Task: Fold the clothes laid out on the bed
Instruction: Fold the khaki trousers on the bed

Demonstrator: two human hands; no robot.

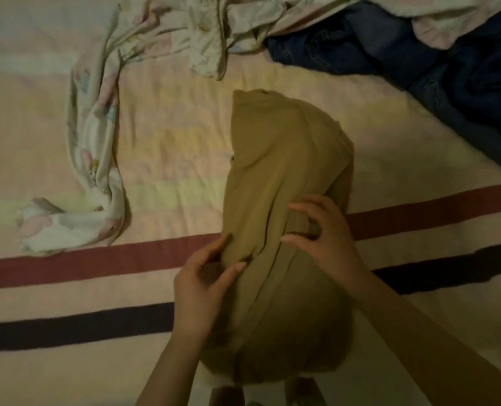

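An olive-tan garment (284, 177) lies lengthwise on the bed in front of me, bunched and partly folded. My left hand (205, 276) pinches a fold at its left edge between thumb and fingers. My right hand (322, 227) grips a gathered fold on its right side, fingers curled round the cloth. The garment's near end hangs toward me at the bottom of the view.
A crumpled white floral garment (97, 159) trails down the left side and across the top. Dark blue jeans (437, 68) lie heaped at the top right. The bedsheet (67, 373) is pale with a red stripe (97, 260) and a dark stripe (76, 326).
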